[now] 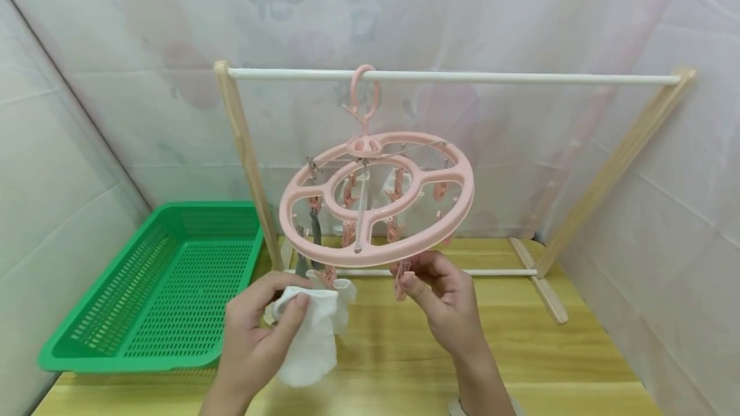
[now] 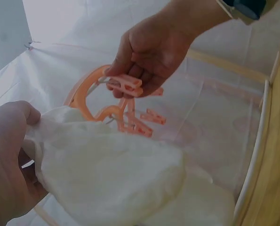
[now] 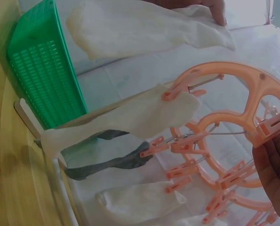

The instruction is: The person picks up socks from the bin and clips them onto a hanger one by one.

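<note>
A pink round clip hanger (image 1: 378, 201) hangs by its hook from the white rod (image 1: 520, 78) of a wooden rack. My left hand (image 1: 277, 313) grips a white sock (image 1: 309, 339) just under the hanger's front left rim. My right hand (image 1: 416, 278) pinches a pink clip (image 1: 402, 280) that dangles from the front rim. In the left wrist view the sock (image 2: 111, 174) fills the foreground and the right hand (image 2: 154, 52) squeezes the clip (image 2: 128, 84). The right wrist view shows a white sock (image 3: 144, 113), a grey sock (image 3: 107, 160) and another white sock (image 3: 140, 200) hanging from clips.
A green perforated basket (image 1: 162, 287) stands on the wooden table (image 1: 520, 364) at the left, beside the rack's left post (image 1: 245, 159). The rack's right leg (image 1: 613, 165) slants down to the table. White cloth walls close in on all sides.
</note>
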Demonstrator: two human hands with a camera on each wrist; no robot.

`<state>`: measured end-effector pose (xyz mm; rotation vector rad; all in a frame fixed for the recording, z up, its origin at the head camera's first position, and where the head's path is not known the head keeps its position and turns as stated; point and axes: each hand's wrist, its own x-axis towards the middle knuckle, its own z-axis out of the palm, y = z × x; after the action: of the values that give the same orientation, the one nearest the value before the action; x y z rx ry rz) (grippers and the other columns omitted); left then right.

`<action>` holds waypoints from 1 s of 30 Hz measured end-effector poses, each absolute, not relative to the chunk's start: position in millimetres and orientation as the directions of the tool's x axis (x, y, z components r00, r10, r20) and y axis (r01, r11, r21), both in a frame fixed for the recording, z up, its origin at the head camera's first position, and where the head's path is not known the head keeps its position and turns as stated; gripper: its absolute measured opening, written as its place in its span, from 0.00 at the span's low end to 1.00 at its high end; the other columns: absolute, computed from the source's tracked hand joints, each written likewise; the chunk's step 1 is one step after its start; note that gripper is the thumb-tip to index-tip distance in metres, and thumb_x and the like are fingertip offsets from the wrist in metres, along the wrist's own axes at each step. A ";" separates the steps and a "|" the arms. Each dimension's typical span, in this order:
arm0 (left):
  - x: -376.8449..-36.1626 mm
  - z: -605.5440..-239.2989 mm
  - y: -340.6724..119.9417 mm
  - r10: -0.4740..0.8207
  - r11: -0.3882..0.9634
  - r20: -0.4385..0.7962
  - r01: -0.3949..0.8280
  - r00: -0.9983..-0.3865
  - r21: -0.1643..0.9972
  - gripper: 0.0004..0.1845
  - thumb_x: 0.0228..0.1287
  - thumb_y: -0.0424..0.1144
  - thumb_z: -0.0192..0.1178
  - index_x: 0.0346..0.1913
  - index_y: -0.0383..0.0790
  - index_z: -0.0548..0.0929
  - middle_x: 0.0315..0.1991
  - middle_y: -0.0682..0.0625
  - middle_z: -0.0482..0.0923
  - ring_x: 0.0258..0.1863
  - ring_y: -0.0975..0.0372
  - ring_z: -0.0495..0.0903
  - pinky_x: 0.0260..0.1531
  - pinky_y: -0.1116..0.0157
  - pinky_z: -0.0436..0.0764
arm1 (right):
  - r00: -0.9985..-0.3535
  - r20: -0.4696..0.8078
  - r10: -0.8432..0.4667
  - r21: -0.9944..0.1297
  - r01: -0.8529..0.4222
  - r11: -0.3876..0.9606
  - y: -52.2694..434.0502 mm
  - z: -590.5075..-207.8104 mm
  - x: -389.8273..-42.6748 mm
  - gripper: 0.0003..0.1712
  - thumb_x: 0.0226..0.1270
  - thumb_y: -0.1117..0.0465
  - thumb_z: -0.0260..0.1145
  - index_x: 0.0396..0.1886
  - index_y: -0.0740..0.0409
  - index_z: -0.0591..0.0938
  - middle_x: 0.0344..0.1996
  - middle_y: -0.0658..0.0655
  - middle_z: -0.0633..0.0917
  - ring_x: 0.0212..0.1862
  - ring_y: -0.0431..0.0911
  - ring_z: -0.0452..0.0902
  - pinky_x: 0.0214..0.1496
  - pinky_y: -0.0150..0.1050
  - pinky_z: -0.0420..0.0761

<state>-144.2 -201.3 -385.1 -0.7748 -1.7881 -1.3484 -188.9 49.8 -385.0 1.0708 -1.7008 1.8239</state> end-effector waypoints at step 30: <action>-150.4 -386.8 -149.6 0.106 0.351 0.766 0.744 -0.635 0.568 0.06 0.64 0.35 0.68 0.42 0.48 0.89 0.42 0.56 0.86 0.40 0.65 0.83 0.39 0.72 0.80 | -0.597 0.789 -0.147 -0.612 -0.738 -0.285 50.4 -377.9 -182.6 0.05 0.72 0.77 0.56 0.41 0.79 0.75 0.35 0.64 0.83 0.31 0.44 0.79 0.31 0.33 0.82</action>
<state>-150.4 -149.6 -386.8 -0.7380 -1.9851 -1.3015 -182.6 50.4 -377.9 1.0991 -1.5532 1.9359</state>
